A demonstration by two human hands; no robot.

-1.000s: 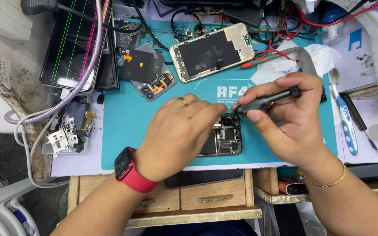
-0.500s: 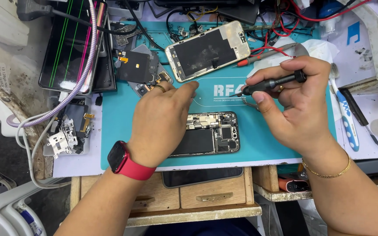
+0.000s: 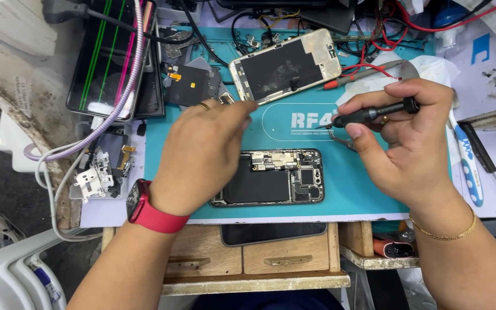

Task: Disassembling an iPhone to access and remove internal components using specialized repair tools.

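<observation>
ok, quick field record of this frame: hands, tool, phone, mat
left hand: hovers over the opened phone's left end, holds nothing visible
right hand: grips black screwdriver, tip pointing left, above the mat
opened phone: flat on mat, internals exposed
mat: teal
detached screen: lies at mat's far edge

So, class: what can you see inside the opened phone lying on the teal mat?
Inside the opened phone: a black battery and circuit boards. The left hand covers its left end.
</observation>
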